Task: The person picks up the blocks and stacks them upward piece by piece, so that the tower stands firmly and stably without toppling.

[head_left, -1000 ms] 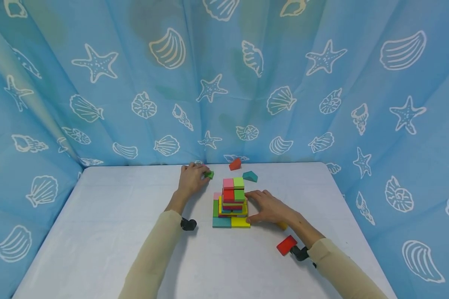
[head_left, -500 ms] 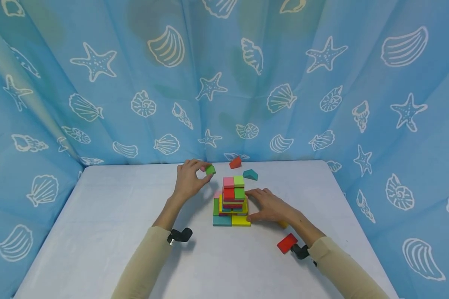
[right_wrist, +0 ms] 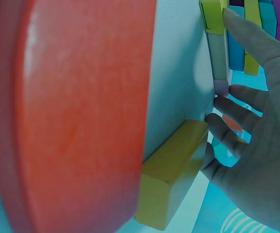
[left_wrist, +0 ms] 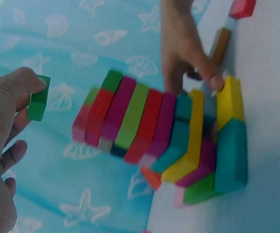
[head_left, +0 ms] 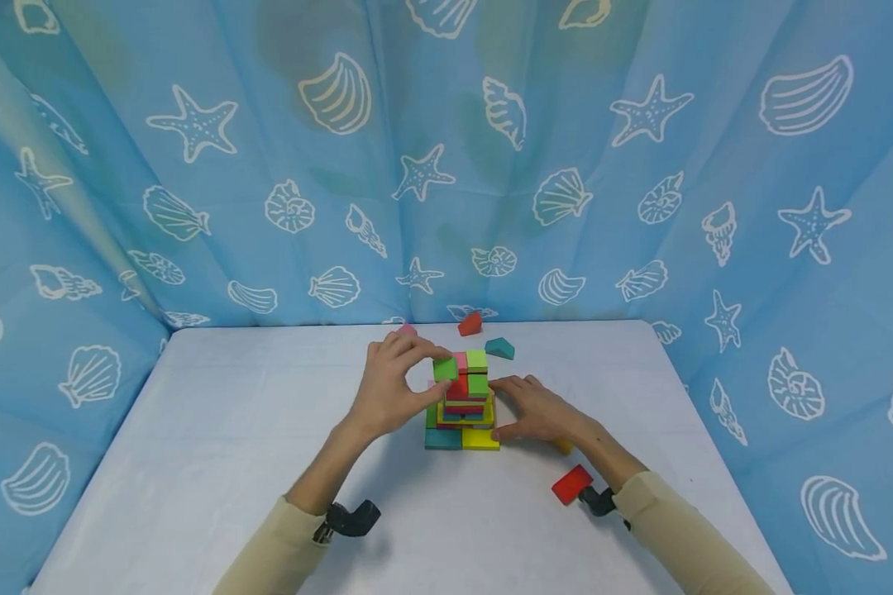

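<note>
My left hand [head_left: 393, 387] pinches a small green wooden block [head_left: 445, 369] between thumb and index finger. The block overlaps the upper left of a tower of coloured blocks [head_left: 465, 408] in the head view, but the left wrist view shows a gap between this block [left_wrist: 40, 99] and the tower's top [left_wrist: 94, 109]. Wide teal and yellow blocks form the front of the tower's base. On the tower's right side, my right hand [head_left: 539, 411] lies with loosely spread fingers, its thumb [right_wrist: 244, 29] touching a yellow base block [right_wrist: 213, 18].
A red block [head_left: 571, 485] lies by the right wrist, with a yellow-orange block [right_wrist: 171, 174] between it and the right hand. Behind the tower are a teal angled block [head_left: 500, 348], an orange-red block [head_left: 470, 323] and a pink block [head_left: 407, 329], near the patterned curtain [head_left: 446, 165].
My left hand has lifted the green block from the back of the table and brought it right and nearer, up to the tower's top. The right hand has stayed beside the base.
</note>
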Demonstrator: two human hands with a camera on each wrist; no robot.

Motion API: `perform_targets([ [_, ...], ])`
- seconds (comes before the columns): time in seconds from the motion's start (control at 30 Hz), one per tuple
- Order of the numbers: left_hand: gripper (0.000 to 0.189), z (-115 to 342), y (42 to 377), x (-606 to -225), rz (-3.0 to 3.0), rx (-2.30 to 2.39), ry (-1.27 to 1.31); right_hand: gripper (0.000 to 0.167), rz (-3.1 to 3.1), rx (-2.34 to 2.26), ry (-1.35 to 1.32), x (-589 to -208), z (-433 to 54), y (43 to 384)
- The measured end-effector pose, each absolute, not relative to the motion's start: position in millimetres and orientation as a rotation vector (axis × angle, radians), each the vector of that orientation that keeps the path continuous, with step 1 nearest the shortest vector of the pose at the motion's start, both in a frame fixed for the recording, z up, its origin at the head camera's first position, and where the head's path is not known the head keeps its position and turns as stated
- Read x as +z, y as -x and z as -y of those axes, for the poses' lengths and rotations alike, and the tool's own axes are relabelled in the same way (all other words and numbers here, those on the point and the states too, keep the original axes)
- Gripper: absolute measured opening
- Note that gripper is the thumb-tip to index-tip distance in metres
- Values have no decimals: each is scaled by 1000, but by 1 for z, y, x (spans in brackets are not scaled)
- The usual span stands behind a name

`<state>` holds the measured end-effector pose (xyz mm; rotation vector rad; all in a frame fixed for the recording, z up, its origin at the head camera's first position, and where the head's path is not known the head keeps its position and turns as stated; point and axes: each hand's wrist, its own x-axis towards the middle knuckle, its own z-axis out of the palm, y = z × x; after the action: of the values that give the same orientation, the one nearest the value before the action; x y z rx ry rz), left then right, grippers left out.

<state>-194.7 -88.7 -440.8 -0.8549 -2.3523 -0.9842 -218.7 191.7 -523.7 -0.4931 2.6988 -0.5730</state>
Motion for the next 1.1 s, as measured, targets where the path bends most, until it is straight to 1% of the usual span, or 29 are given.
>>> perform_targets([
  [0.2,37,66,187,-446,2403,-817,912,94,-2702,-569,504,-524,-192,219],
  [0.43,35,46,186,-452,2472,-573,901,90,-2720,-562,559,-524,-194,219],
  [0.57,35,43,186,-453,2475,-489,891,90,-2721,-562,569,-523,-194,218],
  [0.87,35,44,187,-454,2441,-543,909,90,-2725,-572,575,-522,-195,220],
  [1.1,35,46,188,-457,2449,-526,883,91,-2702,-570,531,-524,-194,219],
])
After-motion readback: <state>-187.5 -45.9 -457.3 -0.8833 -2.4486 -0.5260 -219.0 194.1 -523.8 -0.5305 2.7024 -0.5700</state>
